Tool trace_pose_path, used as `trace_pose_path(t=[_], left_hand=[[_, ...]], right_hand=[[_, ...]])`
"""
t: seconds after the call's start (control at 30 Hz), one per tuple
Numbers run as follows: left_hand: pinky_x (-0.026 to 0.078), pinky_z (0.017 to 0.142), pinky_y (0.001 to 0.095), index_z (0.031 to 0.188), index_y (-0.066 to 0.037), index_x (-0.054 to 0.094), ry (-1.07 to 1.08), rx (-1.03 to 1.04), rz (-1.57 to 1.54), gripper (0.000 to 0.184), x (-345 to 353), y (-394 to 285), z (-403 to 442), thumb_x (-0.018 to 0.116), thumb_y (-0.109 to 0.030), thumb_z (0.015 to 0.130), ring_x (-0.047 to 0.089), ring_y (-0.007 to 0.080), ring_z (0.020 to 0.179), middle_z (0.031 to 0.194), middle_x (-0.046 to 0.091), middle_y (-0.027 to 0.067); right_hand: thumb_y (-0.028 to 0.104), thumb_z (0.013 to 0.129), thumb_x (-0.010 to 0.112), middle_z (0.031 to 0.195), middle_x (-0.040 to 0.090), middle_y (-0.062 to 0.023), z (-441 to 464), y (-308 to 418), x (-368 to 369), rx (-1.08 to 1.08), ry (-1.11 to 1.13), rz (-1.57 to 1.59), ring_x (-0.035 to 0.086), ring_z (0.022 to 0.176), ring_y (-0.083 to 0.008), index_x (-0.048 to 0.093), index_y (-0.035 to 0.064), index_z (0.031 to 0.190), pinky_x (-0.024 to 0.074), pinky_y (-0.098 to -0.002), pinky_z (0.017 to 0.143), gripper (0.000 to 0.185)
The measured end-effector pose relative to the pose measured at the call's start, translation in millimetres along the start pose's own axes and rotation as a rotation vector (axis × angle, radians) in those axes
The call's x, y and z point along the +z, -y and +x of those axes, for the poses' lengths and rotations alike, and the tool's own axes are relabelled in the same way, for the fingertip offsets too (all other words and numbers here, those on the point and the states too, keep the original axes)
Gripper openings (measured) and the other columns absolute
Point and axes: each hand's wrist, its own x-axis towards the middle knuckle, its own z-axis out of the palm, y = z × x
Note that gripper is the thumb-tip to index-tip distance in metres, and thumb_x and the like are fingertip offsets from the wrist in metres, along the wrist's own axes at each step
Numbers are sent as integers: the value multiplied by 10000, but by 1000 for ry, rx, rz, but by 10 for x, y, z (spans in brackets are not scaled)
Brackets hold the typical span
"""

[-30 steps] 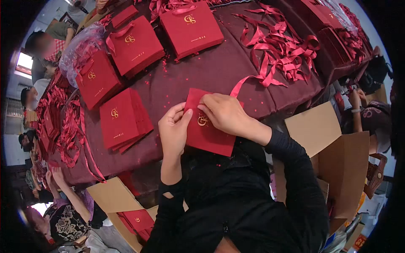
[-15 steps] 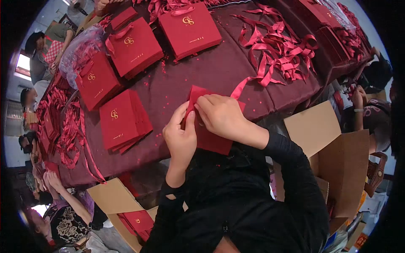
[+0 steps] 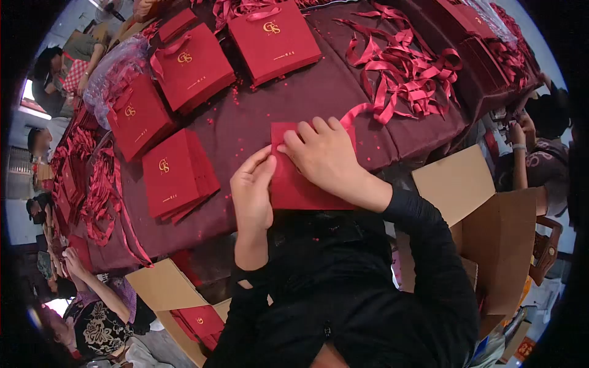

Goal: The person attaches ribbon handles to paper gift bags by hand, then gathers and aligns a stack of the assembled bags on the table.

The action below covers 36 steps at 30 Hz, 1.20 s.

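A flat red paper bag [image 3: 310,193] is in front of me at the table's near edge. My left hand [image 3: 253,187] pinches the bag's left edge between thumb and fingers. Across its face lies my right hand [image 3: 325,153], fingers bent and thumb tip close to that left edge, next to my left fingertips. The right hand partly hides the bag, and whether it pinches anything besides the bag does not show. A red ribbon [image 3: 359,113] runs from behind the right hand toward the loose ribbon pile [image 3: 411,73].
Stacks of red bags with gold lettering [image 3: 276,46] [image 3: 172,175] stand on the dark red tablecloth [image 3: 245,116], among small red specks. An open cardboard box [image 3: 497,251] is at right, another box [image 3: 162,285] at lower left. Other people sit along both sides.
The bag has turned from tilted to nearly square-on and lies flatter. My right hand's fingers have spread somewhat across it, and my left hand has shifted slightly left.
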Motion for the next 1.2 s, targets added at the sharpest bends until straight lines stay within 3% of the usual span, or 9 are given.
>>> trace_pose_path(t=[0.3, 0.37, 0.57, 0.73, 0.87, 0.93, 0.97, 1.03, 1.2], left_hand=[[495, 711, 224, 1170, 42, 620, 233, -169, 347, 278, -108, -61, 178, 487, 42, 927, 636, 87, 819, 937, 704, 82], [481, 667, 228, 1094, 31, 653, 278, 177, 678, 231, -202, 39, 242, 506, 29, 917, 610, 63, 757, 808, 698, 67], [479, 618, 248, 1014, 42, 668, 34, 325, 847, 187, -103, -86, 206, 524, 32, 895, 583, 51, 702, 718, 666, 62], [574, 661, 287, 1029, 60, 603, -187, 303, 490, 173, -428, -48, 397, 520, -88, 992, 676, 169, 728, 864, 668, 102], [574, 681, 301, 1078, 59, 607, -257, 263, 738, 183, -464, -269, 299, 520, -68, 979, 684, 197, 741, 915, 678, 153], [554, 771, 346, 1141, 47, 611, -267, 370, 1210, 226, -425, -311, 249, 516, -28, 949, 686, 282, 847, 995, 675, 191], [480, 922, 384, 1221, 22, 590, -240, 705, 1368, 309, -483, -231, 259, 512, -19, 924, 616, 365, 1057, 1152, 627, 216], [386, 1030, 429, 1247, 7, 578, -370, 858, 1312, 337, -155, -214, 90, 508, -29, 920, 496, 397, 1217, 1290, 549, 206], [398, 1016, 450, 1245, 8, 540, 172, 705, 1457, 376, 43, 61, -344, 593, -107, 891, 488, 366, 1229, 1330, 508, 196]], right_hand=[[236, 850, 656, 754, 530, -79, -90, -211, 222, -175, 48, 358, 560, 714, -274, 541, 80, 830, 440, -389, 616, 195], [251, 853, 653, 751, 526, -75, -112, -203, 240, -173, 33, 328, 558, 711, -270, 537, 82, 828, 440, -387, 615, 207], [323, 858, 649, 739, 512, -60, -169, -113, 239, -80, 15, 156, 551, 683, -239, 529, 90, 824, 445, -363, 587, 264], [351, 859, 653, 726, 508, -55, -208, -93, 239, -60, 57, 109, 548, 654, -218, 530, 89, 828, 447, -340, 557, 292], [378, 876, 625, 737, 535, -61, -179, -100, 247, -77, 77, 101, 568, 673, -223, 537, 86, 839, 459, -343, 568, 307], [365, 853, 659, 724, 518, -53, -164, -90, 259, -87, 65, 92, 558, 660, -211, 540, 83, 829, 450, -339, 562, 307], [365, 852, 659, 727, 522, -54, -165, -90, 261, -82, 65, 87, 560, 661, -212, 542, 83, 827, 450, -338, 561, 306], [365, 851, 660, 730, 527, -54, -163, -90, 259, -75, 67, 77, 562, 663, -212, 544, 83, 826, 449, -336, 561, 305], [314, 867, 619, 767, 591, -89, -149, -113, 268, -51, 168, 141, 619, 717, -257, 549, 78, 844, 490, -381, 598, 247]])
